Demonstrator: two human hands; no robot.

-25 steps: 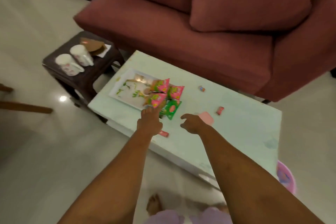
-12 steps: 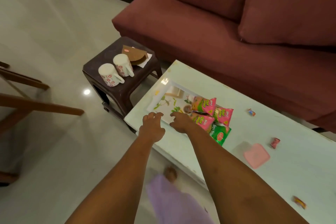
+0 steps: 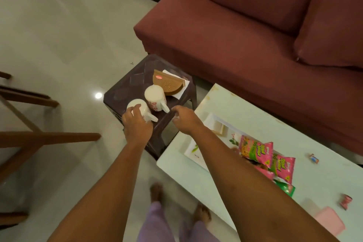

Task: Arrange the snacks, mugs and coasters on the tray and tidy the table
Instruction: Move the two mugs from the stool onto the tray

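Note:
Two white mugs with red flowers stand upside down on a dark brown stool (image 3: 121,94). My left hand (image 3: 136,124) wraps the near mug (image 3: 140,107), thumb across its base; the mug still rests on the stool. My right hand (image 3: 184,120) hovers with fingers apart, fingertips just short of the far mug's (image 3: 155,94) handle. A white floral tray (image 3: 194,150) lies on the pale table (image 3: 196,175), partly hidden by my right forearm. Pink snack packets (image 3: 255,149) and a green one (image 3: 287,188) lie on it. A pink coaster (image 3: 330,220) sits near the table's front edge.
A brown fan-shaped holder (image 3: 170,84) on white paper sits behind the mugs. Two small wrappers (image 3: 314,158) (image 3: 346,201) lie on the table. A maroon sofa (image 3: 235,35) stands behind, wooden chair legs (image 3: 49,139) at left. My bare feet (image 3: 157,192) stand by the table's corner.
Both hands left the tray and table edge and swung left to the stool. My left hand now rests on the near mug, my right reaches the far mug's handle.

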